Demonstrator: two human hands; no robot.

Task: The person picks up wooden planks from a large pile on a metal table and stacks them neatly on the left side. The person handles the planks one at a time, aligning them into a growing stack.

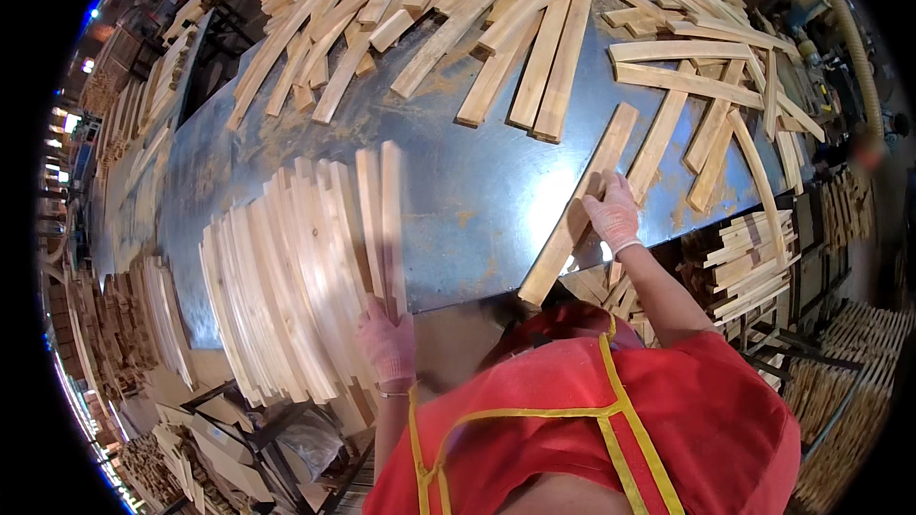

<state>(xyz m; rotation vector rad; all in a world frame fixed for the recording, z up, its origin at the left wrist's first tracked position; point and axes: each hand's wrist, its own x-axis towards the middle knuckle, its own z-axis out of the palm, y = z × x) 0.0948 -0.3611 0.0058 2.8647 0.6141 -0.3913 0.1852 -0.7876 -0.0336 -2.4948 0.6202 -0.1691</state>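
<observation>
My left hand (387,348), in a pale pinkish work glove, is closed around the near ends of two narrow wooden strips (380,224). The strips point away from me, slightly blurred, along the right side of a row of planed pale strips (277,277) laid side by side. On the right, my gloved right hand (614,215) grips a single wooden strip (555,253) from its right side, thumb across the top. That strip slants from the far right toward my body, and its near end sticks out past the table edge.
A dusty metal table (458,181) spreads before me. Across its far side lies a big loose heap of wooden strips (520,19). Stacked strips (749,267) stand below the right edge, and more wood stacks (119,334) are at the left. A ribbed hose (849,29) hangs at the far right.
</observation>
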